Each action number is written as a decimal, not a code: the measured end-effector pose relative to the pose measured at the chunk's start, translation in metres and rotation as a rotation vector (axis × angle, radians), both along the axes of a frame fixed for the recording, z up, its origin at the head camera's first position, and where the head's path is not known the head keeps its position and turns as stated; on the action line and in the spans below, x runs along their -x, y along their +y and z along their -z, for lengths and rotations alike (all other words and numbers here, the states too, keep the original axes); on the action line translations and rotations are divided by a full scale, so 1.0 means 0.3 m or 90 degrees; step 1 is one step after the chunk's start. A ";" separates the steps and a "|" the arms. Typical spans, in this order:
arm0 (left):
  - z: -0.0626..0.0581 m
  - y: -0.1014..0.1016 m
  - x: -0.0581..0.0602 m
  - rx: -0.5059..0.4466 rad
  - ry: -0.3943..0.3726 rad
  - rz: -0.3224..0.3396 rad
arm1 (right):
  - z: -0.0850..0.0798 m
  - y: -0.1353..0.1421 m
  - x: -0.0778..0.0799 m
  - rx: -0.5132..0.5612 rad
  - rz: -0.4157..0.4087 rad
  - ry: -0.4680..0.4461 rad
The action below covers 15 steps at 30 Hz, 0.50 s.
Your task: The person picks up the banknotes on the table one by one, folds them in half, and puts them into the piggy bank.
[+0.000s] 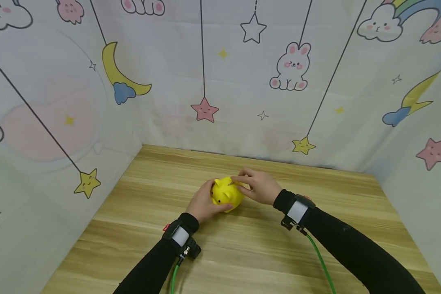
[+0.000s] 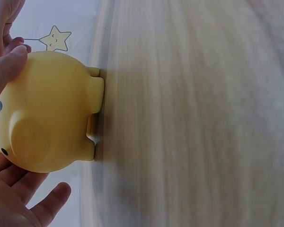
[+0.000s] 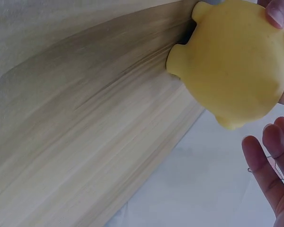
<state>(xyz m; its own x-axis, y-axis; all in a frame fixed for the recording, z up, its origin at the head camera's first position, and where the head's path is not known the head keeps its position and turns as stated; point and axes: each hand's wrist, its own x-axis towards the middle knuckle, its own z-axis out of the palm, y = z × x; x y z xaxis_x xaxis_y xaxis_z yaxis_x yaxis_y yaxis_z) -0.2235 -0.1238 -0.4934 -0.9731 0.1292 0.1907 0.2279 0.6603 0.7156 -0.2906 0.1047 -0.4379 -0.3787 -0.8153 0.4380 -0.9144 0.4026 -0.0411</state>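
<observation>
A yellow piggy bank [image 1: 228,193] stands on its feet on the wooden table, its snout turned toward the left hand. The left hand [image 1: 205,204] holds it, thumb on the near side and fingers round the far side. In the left wrist view, the piggy bank [image 2: 57,109] shows its snout and eyes. At the top of its back, the right hand [image 1: 259,185] pinches a thin grey coin-like piece [image 1: 231,183]; the fingertips largely hide it. The right wrist view shows the rounded underside of the piggy bank [image 3: 236,61], with the right hand's fingers [image 3: 261,165] beside it.
The wooden table [image 1: 279,245] is bounded at the back and both sides by white fabric walls [image 1: 235,134] printed with stars, moons and rabbits. A green cable [image 1: 320,257] runs from the right wrist device, and another green cable [image 1: 174,277] from the left.
</observation>
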 end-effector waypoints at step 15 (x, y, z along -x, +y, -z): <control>0.001 0.005 0.002 -0.005 0.010 0.002 | 0.057 0.014 -0.024 -0.015 0.007 0.019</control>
